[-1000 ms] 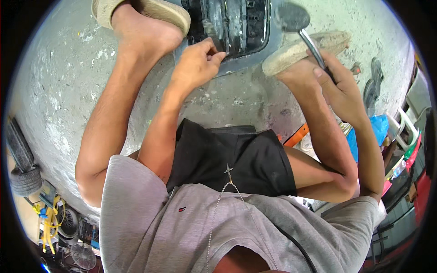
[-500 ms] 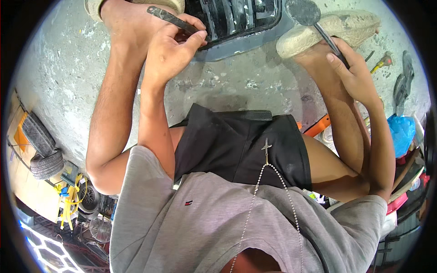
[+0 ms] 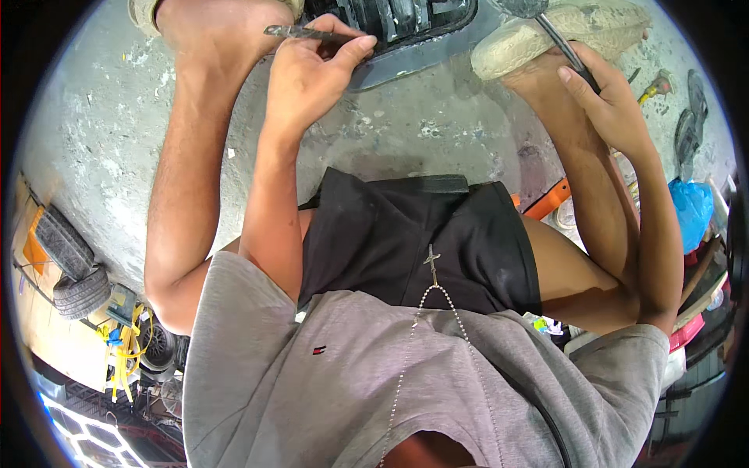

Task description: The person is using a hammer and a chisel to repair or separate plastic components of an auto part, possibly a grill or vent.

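My left hand is closed around a flat dark metal bar, one end sticking out to the left. The bar's other end lies against a black slatted part with a grey rim, which is cut off by the top edge. On the right, my right hand grips the dark handle of a mallet. Its round grey-black head shows only partly at the top edge, over my right shoe. The mallet is apart from the bar.
I sit on a paint-spotted concrete floor, legs bent to both sides. An orange tool lies by my right knee. Beyond it are a yellow-handled tool, black sandals and a blue plastic bag. Tyres stand at the left.
My left hand has shifted slightly right, and the bar has turned closer to level. The mallet and slatted part sit higher in the view; my right hand keeps its hold.
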Demonstrator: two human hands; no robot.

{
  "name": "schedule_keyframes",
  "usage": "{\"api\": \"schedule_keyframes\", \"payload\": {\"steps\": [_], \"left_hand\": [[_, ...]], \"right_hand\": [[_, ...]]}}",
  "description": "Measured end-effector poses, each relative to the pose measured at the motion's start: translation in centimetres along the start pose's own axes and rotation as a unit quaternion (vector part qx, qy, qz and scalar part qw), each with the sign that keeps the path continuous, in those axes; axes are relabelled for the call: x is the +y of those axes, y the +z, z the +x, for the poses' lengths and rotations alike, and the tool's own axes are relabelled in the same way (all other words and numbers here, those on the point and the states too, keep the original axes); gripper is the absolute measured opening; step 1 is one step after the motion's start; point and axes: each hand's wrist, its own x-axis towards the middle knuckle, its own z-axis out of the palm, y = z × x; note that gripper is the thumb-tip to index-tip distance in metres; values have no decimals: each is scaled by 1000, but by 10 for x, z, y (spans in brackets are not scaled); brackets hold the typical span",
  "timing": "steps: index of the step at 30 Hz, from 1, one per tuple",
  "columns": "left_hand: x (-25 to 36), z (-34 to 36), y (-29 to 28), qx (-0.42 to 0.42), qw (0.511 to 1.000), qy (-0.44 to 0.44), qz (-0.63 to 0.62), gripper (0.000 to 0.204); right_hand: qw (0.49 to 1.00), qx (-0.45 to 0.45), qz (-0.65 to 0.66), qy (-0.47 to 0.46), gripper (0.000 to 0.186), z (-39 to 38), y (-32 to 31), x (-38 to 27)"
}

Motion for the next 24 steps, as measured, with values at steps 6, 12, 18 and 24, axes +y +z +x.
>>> {"api": "schedule_keyframes", "payload": {"steps": [6,12,18,24], "left_hand": [[6,-3,28,21,994,-86,-58,17],[5,-7,33,52,997,-36,33,15],[5,-11,40,83,996,-4,14,12],[7,-15,55,59,998,-22,-22,8]], "right_hand": [[1000,12,-29,0,31,1,2,6],[999,7,-45,24,30,2,2,7],[1000,18,-23,8,34,3,4,3],[1000,28,-5,-1,34,2,3,6]]}}
